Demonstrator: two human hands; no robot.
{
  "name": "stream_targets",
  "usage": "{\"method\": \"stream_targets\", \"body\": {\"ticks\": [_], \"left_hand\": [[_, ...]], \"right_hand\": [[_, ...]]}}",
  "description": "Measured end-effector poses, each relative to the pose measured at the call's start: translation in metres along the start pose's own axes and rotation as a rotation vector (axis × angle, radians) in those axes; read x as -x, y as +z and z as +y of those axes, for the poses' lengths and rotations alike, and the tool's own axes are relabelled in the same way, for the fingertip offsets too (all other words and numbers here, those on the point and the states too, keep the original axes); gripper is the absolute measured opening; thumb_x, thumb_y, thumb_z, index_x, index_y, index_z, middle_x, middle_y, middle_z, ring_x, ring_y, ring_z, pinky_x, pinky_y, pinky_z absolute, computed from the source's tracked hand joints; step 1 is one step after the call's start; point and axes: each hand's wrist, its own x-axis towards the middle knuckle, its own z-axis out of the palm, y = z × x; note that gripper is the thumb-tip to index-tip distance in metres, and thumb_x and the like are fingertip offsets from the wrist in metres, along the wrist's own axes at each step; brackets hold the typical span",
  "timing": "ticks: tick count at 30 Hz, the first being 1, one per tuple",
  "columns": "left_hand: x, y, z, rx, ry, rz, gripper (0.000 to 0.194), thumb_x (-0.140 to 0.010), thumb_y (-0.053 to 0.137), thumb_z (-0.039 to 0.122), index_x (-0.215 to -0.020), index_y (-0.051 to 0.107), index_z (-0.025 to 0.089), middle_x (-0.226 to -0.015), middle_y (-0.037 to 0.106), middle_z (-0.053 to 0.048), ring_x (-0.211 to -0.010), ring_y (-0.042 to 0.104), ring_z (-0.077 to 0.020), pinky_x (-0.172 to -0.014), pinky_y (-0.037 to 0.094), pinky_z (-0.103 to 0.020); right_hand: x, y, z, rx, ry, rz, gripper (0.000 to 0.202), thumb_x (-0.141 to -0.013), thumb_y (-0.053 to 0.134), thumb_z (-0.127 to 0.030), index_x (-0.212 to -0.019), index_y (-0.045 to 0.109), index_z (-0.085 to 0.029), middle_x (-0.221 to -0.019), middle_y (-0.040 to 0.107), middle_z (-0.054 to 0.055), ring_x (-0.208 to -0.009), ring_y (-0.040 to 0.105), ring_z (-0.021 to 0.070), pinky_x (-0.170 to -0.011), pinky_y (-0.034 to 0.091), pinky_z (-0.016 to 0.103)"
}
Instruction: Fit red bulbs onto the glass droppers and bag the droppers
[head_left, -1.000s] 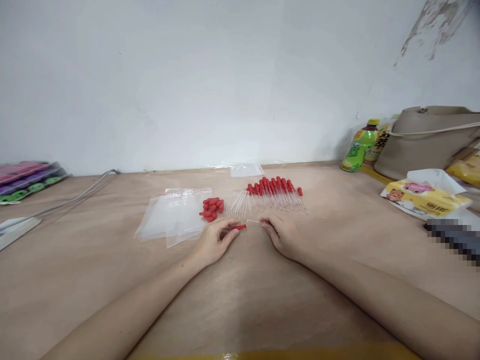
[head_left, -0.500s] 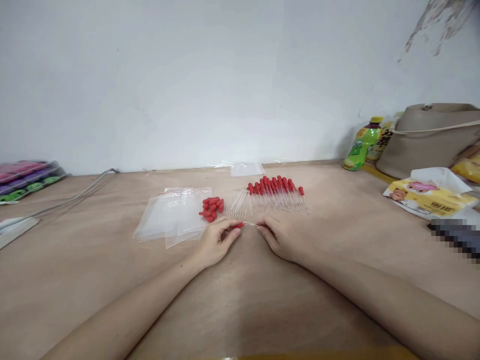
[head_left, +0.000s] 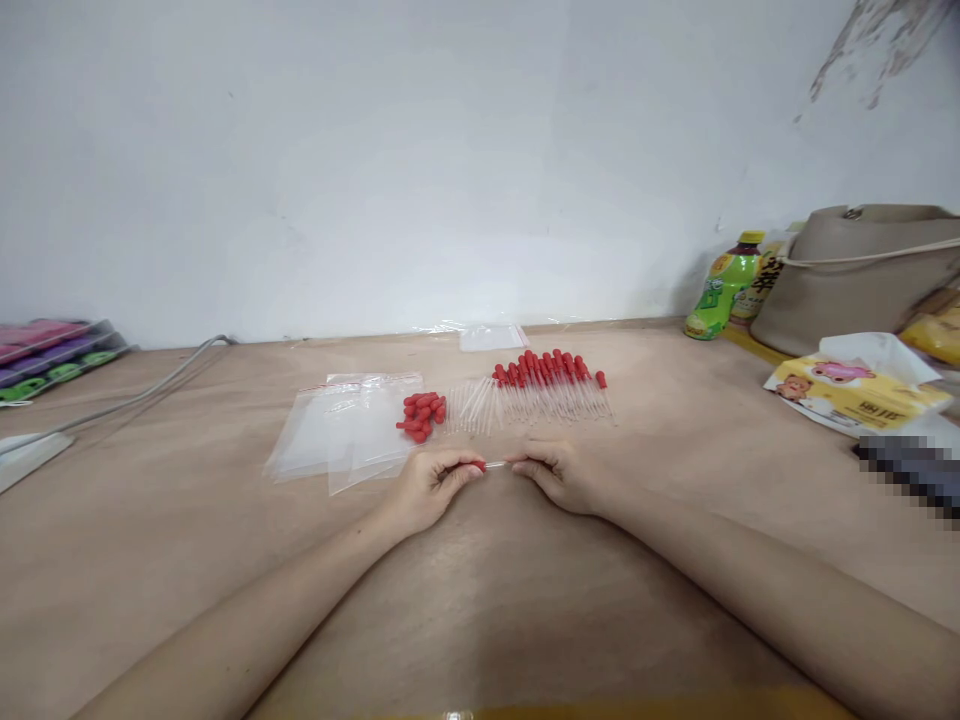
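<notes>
My left hand [head_left: 433, 488] pinches a red rubber bulb [head_left: 478, 466] between thumb and fingers. In line with it runs a thin clear dropper tube [head_left: 496, 465], its other end pinched by my right hand [head_left: 561, 475]. Bulb and tube meet at the left fingertips; how deep the tube sits is too small to tell. Behind my left hand lies a small heap of loose red bulbs [head_left: 421, 415]. Beside it several bare clear tubes [head_left: 474, 405] lie side by side. Farther right is a row of droppers with red bulbs [head_left: 551, 375] on their far ends.
Clear zip bags [head_left: 341, 425] lie left of the bulbs, another bag [head_left: 491, 339] near the wall. At right stand a green drink bottle [head_left: 724, 288], a beige bag [head_left: 855, 280], a tissue pack [head_left: 859, 385] and a pixelated dark object [head_left: 907, 472]. A grey cable [head_left: 165, 385] crosses the left.
Both hands have come slightly nearer to me and hold bulb and tube lower in view. Less of the tube shows between the fingers. The camera view has shifted slightly.
</notes>
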Motion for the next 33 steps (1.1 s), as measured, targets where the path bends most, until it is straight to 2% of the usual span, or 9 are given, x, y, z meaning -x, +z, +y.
{"method": "stream_targets", "body": {"ticks": [5, 12, 19, 23, 33], "left_hand": [[0.002, 0.001, 0.003, -0.036, 0.005, -0.067, 0.021, -0.085, 0.047, 0.030, -0.085, 0.066, 0.020, -0.075, 0.066, -0.001, -0.066, 0.058, -0.0134, -0.060, 0.044, -0.022], [0.003, 0.002, 0.004, -0.096, 0.020, -0.060, 0.020, -0.085, 0.048, 0.029, -0.085, 0.065, 0.020, -0.078, 0.067, -0.001, -0.071, 0.060, -0.0140, -0.064, 0.045, -0.023], [0.001, 0.001, -0.001, -0.050, -0.010, 0.066, 0.017, -0.078, 0.058, 0.030, -0.089, 0.065, 0.018, -0.079, 0.068, -0.002, -0.065, 0.061, -0.0132, -0.062, 0.048, -0.023], [0.001, 0.001, -0.003, -0.017, 0.003, 0.085, 0.017, -0.079, 0.057, 0.029, -0.088, 0.066, 0.018, -0.082, 0.069, -0.003, -0.070, 0.062, -0.0142, -0.064, 0.049, -0.025], [0.004, 0.005, -0.004, 0.020, -0.014, 0.100, 0.018, -0.077, 0.059, 0.031, -0.086, 0.067, 0.018, -0.078, 0.070, -0.003, -0.066, 0.063, -0.0143, -0.061, 0.051, -0.024]], "right_hand": [[0.001, 0.000, 0.003, 0.134, -0.058, 0.017, 0.022, -0.086, 0.041, -0.020, -0.089, 0.062, -0.019, -0.078, 0.061, 0.003, -0.072, 0.055, 0.0124, -0.065, 0.044, 0.024], [0.006, 0.001, 0.001, 0.439, -0.172, 0.058, 0.025, -0.081, 0.041, -0.011, -0.089, 0.062, -0.020, -0.082, 0.060, 0.005, -0.072, 0.053, 0.0144, -0.062, 0.040, 0.024], [0.005, -0.002, 0.008, 0.294, -0.153, 0.098, 0.020, -0.087, 0.039, -0.023, -0.097, 0.056, -0.017, -0.086, 0.057, 0.007, -0.077, 0.053, 0.0149, -0.068, 0.044, 0.026], [0.007, -0.002, 0.008, 0.279, -0.152, 0.111, 0.019, -0.087, 0.039, -0.024, -0.090, 0.057, -0.018, -0.081, 0.057, 0.006, -0.075, 0.052, 0.0145, -0.066, 0.043, 0.026], [0.005, 0.001, -0.002, 0.220, -0.138, 0.138, 0.021, -0.087, 0.038, -0.023, -0.084, 0.058, -0.018, -0.072, 0.058, 0.003, -0.067, 0.052, 0.0127, -0.061, 0.041, 0.024]]}}
